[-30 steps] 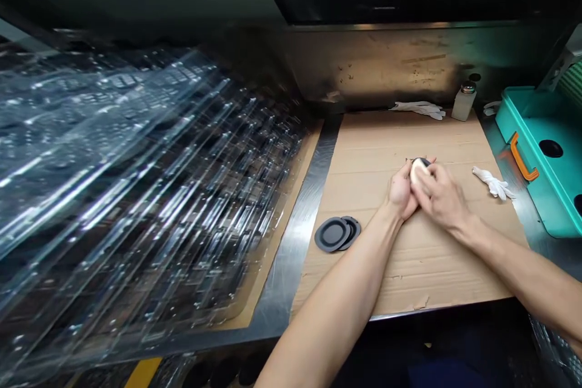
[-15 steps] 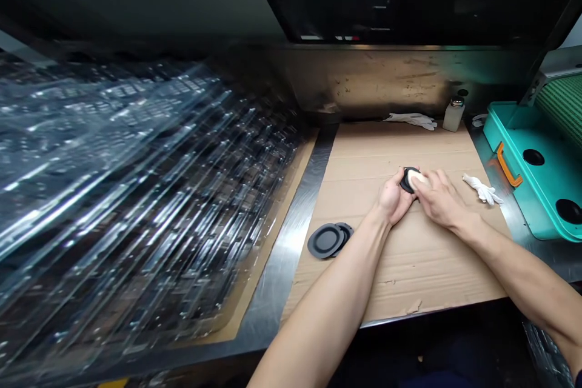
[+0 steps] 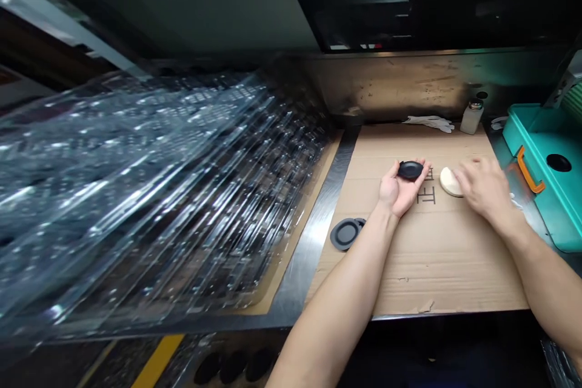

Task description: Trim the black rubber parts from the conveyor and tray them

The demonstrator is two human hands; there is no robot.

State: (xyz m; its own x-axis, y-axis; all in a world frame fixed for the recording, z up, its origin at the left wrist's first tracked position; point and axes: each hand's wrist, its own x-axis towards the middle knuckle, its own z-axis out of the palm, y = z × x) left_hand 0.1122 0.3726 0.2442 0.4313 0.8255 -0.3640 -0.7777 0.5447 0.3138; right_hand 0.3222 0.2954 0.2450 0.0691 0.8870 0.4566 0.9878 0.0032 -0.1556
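Observation:
My left hand (image 3: 400, 191) is palm up, holding a black round dish-like disc (image 3: 410, 170) on its fingers with the thumb at the rim. To its right, my right hand (image 3: 484, 185) is partly blurred, and its thumb and fingers grip the edge of a cream round pad (image 3: 450, 182). The pad is tilted, at or just over the cardboard sheet (image 3: 409, 260); which of these I cannot tell. Left of my left forearm, two overlapping dark discs (image 3: 344, 234) lie on the cardboard, one mostly covered by the other.
Clear plastic trays (image 3: 191, 194) are stacked at the left. A teal bin (image 3: 550, 206) with an orange latch holds a black disc at the right. A small bottle (image 3: 471, 117) and white gloves (image 3: 430, 123) sit at the back, near the metal wall.
My right hand has lifted the cream pad off the black disc and moved it to the right. The disc stays in my left hand, now lying flatter. The camera view has shifted left.

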